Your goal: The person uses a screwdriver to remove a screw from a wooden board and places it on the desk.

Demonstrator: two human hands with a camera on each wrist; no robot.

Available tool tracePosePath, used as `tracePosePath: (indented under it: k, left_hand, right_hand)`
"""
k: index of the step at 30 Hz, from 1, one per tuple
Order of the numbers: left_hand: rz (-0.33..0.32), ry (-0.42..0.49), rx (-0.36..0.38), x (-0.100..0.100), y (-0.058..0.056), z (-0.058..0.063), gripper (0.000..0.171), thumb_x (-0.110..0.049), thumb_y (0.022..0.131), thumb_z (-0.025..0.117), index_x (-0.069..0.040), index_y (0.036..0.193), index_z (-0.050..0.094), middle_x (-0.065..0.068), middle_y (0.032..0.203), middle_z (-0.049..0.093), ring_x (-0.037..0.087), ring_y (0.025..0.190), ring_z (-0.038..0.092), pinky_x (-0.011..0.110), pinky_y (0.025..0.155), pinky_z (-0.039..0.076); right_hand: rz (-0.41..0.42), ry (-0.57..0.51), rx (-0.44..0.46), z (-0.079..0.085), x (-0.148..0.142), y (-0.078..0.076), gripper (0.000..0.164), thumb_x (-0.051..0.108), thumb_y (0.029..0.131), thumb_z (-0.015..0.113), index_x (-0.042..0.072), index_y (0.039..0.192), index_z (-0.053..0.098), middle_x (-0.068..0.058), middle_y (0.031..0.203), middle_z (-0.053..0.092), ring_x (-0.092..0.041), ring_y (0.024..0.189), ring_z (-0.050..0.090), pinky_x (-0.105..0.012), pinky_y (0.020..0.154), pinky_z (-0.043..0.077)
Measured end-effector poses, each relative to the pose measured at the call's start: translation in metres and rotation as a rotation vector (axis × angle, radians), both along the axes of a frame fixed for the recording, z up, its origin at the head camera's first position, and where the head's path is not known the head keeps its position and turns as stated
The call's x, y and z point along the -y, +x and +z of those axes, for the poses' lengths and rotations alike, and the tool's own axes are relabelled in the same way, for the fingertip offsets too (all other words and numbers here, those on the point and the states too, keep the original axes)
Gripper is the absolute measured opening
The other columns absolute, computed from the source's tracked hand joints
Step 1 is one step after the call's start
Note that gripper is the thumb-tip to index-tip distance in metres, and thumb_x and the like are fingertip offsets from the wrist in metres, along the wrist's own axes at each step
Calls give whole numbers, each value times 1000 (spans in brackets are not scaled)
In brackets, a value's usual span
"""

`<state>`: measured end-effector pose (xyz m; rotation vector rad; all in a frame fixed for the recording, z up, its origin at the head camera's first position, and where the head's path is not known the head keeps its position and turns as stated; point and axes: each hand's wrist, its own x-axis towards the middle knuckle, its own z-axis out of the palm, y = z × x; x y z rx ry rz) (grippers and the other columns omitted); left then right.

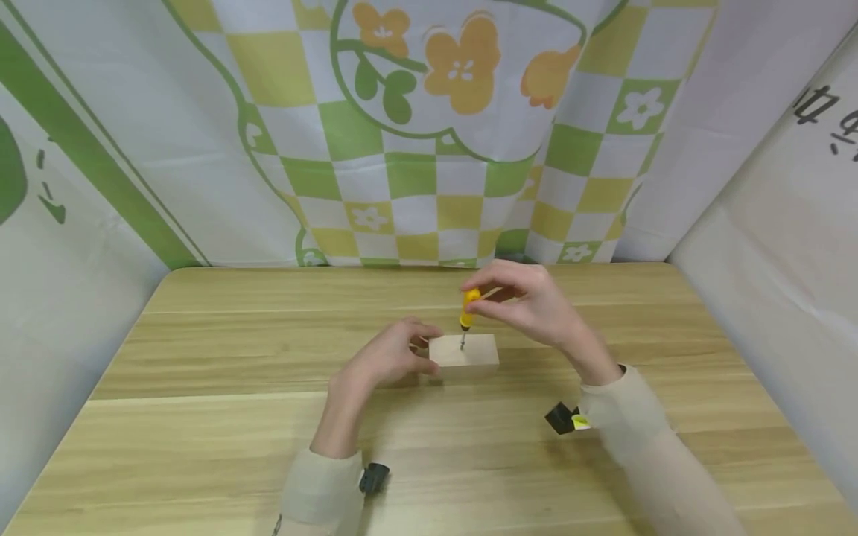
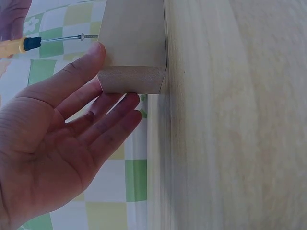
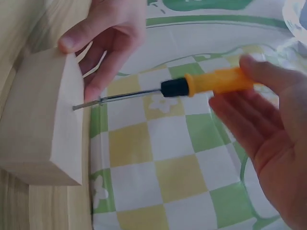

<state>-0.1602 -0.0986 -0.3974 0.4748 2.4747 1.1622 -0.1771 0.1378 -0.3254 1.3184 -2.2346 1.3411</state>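
A pale wooden block (image 1: 479, 350) lies on the wooden table. My left hand (image 1: 392, 353) holds its left end, with the thumb (image 2: 91, 57) on the near side and the fingers toward the far side. Out of the block's top face stands a screw (image 3: 86, 105), its threads partly showing. The tip of a yellow-handled screwdriver (image 1: 467, 309) meets the screw head, and the shaft leans slightly. My right hand (image 1: 526, 301) pinches the screwdriver's handle near its top end between thumb and fingers, above the block.
Behind the table (image 1: 221, 327) hangs a checkered, flowered curtain (image 1: 409, 171). White cloth walls (image 1: 791, 246) close in both sides. A small black camera (image 1: 374, 478) sits at the left wrist, another black device (image 1: 561, 418) at the right.
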Motion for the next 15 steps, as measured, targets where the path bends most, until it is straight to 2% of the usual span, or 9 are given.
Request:
tracePosePath:
  k: [5, 10, 12, 15]
  left_hand:
    - [16, 6, 13, 0, 0, -1, 59, -17, 80, 83, -9, 135, 62, 5, 131, 61, 25, 117, 62, 40, 100, 52]
    - [36, -2, 24, -1, 2, 1, 59, -17, 80, 83, -11, 135, 62, 3, 131, 61, 24, 117, 62, 39, 100, 52]
    - [43, -3, 26, 0, 2, 1, 59, -17, 80, 83, -12, 135, 62, 2, 132, 61, 23, 118, 62, 39, 101, 52]
    - [39, 2, 26, 1, 2, 0, 60, -17, 80, 83, -12, 135, 62, 3, 133, 60, 23, 118, 62, 39, 102, 51]
  right_hand:
    - [-166, 21, -60, -6, 13, 9, 30, 5, 81, 81, 7, 109, 70, -5, 99, 63, -15, 87, 67, -24, 70, 61]
    - [-287, -62, -143, -10, 25, 13, 27, 3, 78, 82, 3, 102, 70, -7, 93, 63, -16, 78, 64, -22, 61, 59]
    - [-317, -91, -119, -10, 29, 15, 28, 3, 78, 82, 1, 102, 68, -7, 91, 66, -16, 78, 65, -23, 59, 59]
    - [-341, -123, -28, -9, 31, 18, 29, 4, 77, 83, 0, 101, 65, -8, 91, 70, -16, 79, 67, -24, 59, 59]
